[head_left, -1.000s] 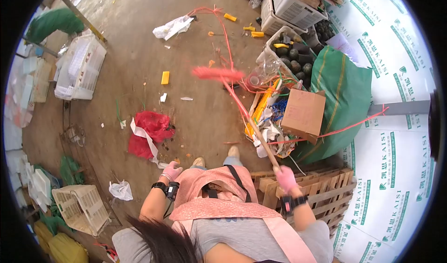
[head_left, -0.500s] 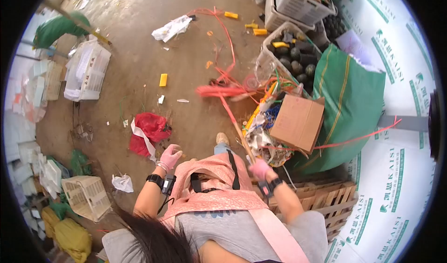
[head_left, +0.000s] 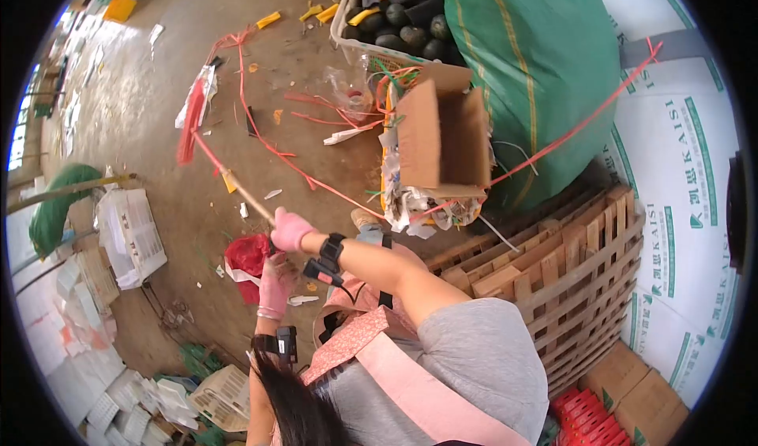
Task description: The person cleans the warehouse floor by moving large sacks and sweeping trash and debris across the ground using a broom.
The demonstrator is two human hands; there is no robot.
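Observation:
My right hand (head_left: 291, 230), in a pink glove, is wrapped round the wooden handle of a broom (head_left: 239, 189). The broom slants away to the upper left, its red bristle head (head_left: 191, 124) beside a white scrap on the floor. Just below the right hand is my left hand (head_left: 276, 286), also pink-gloved, with fingers curled at the near end of the handle. My fingers partly hide that end. A crumpled red bag (head_left: 246, 255) lies on the floor to the left of both hands.
An open cardboard box (head_left: 418, 134) sits on a rubbish-filled container to the right. Behind it are a crate (head_left: 349, 42) of dark round fruit and a large green sack (head_left: 545, 75). Wooden pallets (head_left: 576, 288) stand at right. Pink twine (head_left: 272, 150) trails across the floor.
My right hand has swung the broom from right to left across the floor. My left hand has come up beside it and closed. The view has turned, and the cardboard box now shows its open side.

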